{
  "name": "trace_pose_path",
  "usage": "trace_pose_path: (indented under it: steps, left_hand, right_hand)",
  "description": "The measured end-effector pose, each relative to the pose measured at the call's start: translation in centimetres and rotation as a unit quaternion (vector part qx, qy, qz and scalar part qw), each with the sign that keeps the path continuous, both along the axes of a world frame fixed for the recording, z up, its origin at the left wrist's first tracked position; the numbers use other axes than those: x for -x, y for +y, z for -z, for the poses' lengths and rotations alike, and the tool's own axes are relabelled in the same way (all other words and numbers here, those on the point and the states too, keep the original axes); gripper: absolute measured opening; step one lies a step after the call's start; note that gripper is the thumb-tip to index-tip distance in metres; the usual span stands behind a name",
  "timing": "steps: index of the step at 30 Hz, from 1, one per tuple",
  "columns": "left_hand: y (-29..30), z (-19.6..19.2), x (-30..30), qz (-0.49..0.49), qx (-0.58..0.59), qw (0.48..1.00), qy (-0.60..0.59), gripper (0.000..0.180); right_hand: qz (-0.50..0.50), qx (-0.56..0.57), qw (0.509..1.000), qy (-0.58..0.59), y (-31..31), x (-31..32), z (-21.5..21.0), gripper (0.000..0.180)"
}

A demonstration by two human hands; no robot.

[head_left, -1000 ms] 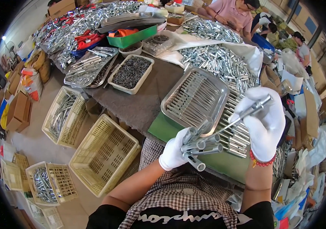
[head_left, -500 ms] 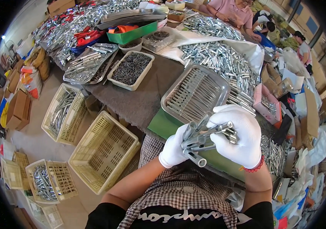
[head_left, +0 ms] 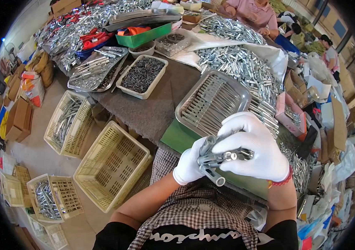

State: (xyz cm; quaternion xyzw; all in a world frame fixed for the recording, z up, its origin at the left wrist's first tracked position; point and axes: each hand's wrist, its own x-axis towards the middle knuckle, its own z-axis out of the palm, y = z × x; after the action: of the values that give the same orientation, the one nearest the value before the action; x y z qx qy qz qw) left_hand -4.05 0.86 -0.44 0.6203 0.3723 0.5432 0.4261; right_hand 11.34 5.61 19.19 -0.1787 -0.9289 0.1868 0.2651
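Observation:
My left hand [head_left: 188, 163], in a white glove, is closed round several silver metal tubes [head_left: 216, 178] whose open ends fan out towards my right. My right hand [head_left: 257, 151], gloved too with a red beaded bracelet at the wrist, curls its fingers round a few slimmer metal rods [head_left: 229, 156]. Their ends reach in among the tubes; whether they sit inside them is hidden by my fingers. Just beyond both hands lies a metal tray [head_left: 180, 114] with rows of slim rods, on the bench over a green surface [head_left: 180, 135].
A heap of metal tubes [head_left: 240, 62] lies past the tray. Left of it stand a tub of dark screws [head_left: 142, 75] and a green box [head_left: 144, 40]. Yellow crates [head_left: 113, 166] stand on the floor at left. A pink box [head_left: 287, 110] sits right; a person [head_left: 254, 14] works opposite.
My right hand has moved left and closed in on the tubes, bringing its rods against them. The left hand stays nearly in place. Across the bench, the person in pink has shifted their arms.

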Motion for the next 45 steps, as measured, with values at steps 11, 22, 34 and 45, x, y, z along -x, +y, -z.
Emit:
trace_pose_path:
  steps: [11, 22, 34, 45]
  left_hand:
    - [-0.4, -0.8, 0.2, -0.038, -0.037, 0.997, 0.063, 0.084]
    - [-0.3, -0.2, 0.0, 0.017, 0.145, 0.974, -0.175, 0.079]
    - [0.4, 0.0, -0.7, -0.046, 0.122, 0.980, -0.151, 0.040]
    - [0.5, -1.4, -1.4, -0.045, 0.142, 0.948, -0.281, 0.030]
  right_hand:
    - [0.241, -0.039, 0.968, -0.048, 11.0, 1.4, 10.1, 0.012]
    - [0.324, 0.017, 0.937, -0.128, 11.8, 2.7, 12.3, 0.020]
    - [0.219, 0.192, 0.866, 0.406, -0.3, -2.3, -1.4, 0.054]
    - [0.172, 0.148, 0.945, 0.238, -1.4, -1.2, 3.7, 0.059]
